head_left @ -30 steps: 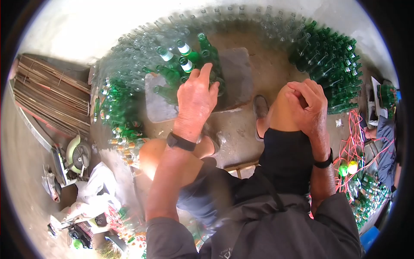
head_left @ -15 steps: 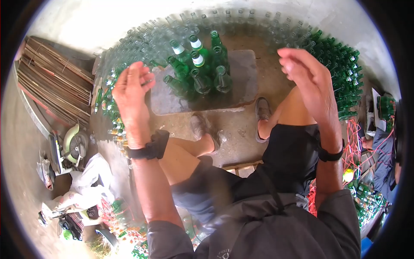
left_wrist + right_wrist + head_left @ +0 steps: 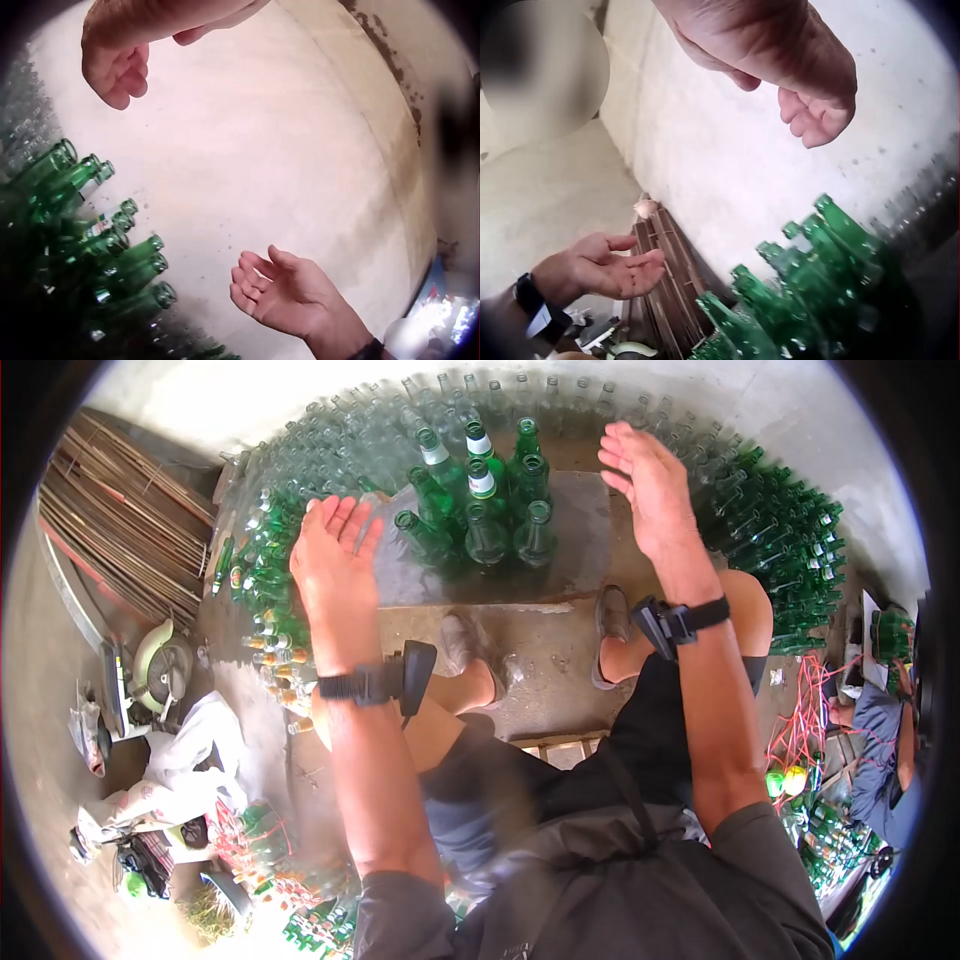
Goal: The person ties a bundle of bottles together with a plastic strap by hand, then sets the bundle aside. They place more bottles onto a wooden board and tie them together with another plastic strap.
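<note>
Concrete slab (image 3: 570, 550) with green bottles (image 3: 480, 510), left hand (image 3: 335, 555) and right hand (image 3: 650, 485) raised, fingers spread, empty

Left hand (image 3: 335, 555) and right hand (image 3: 650, 485) held up (fingers relaxed).

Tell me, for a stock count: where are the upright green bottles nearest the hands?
Head view: the green bottles stand on the grey slab, top centre, between the left hand and right hand.

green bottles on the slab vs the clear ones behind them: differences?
The slab bottles are green glass; the clear bottles are colourless. The slab bottles form a small cluster between the left hand and right hand; the clear bottles spread in a wide mass behind. Both stand upright.
</note>
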Demonstrator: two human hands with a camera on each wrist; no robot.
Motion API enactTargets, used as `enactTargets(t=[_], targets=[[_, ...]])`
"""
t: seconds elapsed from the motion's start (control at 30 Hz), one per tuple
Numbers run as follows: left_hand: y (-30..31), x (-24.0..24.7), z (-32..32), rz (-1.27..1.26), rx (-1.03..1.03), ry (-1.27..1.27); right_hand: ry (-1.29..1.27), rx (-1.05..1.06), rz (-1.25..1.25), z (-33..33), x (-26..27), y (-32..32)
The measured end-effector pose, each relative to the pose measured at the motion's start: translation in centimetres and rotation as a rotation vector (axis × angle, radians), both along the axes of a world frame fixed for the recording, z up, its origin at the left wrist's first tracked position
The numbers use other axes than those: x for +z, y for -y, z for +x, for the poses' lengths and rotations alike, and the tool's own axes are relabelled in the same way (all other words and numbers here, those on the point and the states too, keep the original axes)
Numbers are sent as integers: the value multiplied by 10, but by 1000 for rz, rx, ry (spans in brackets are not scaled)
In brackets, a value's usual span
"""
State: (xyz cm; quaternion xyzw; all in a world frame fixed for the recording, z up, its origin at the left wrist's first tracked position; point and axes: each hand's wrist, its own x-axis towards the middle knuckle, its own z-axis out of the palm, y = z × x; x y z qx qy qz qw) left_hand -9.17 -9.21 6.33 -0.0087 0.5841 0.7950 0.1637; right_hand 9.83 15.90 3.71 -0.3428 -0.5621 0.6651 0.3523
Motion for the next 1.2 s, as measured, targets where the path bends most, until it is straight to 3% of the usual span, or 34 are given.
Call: enactTargets(t=[0.07,0.27,0.37,0.5,0.63,0.7,0.8,1.0,1.2], targets=[[0,-31,-26,-38,39,31,35,-84,-202,-7,-42,-11],[10,-158,-80,-251,-192,158,95,-69,-312,-20,-132,-3],[-7,-170,-72,-295,-257,187,50,12,-320,-32,-168,-3],[-21,-204,-89,-45,-430,209,7,99,-309,-47,-175,-4],[-45,-238,-101,89,-399,226,-5,76,-267,-64,-189,-8],[-51,-254,-107,98,-400,202,-241,154,-467,-72,-190,-1],[-52,-269,-109,58,-426,173,-348,198,-538,-77,-187,6],[-44,-287,-111,-51,-480,75,-302,143,-495,-78,-200,6],[-32,-304,-113,-334,-540,-301,-323,154,-506,-77,-198,8]])
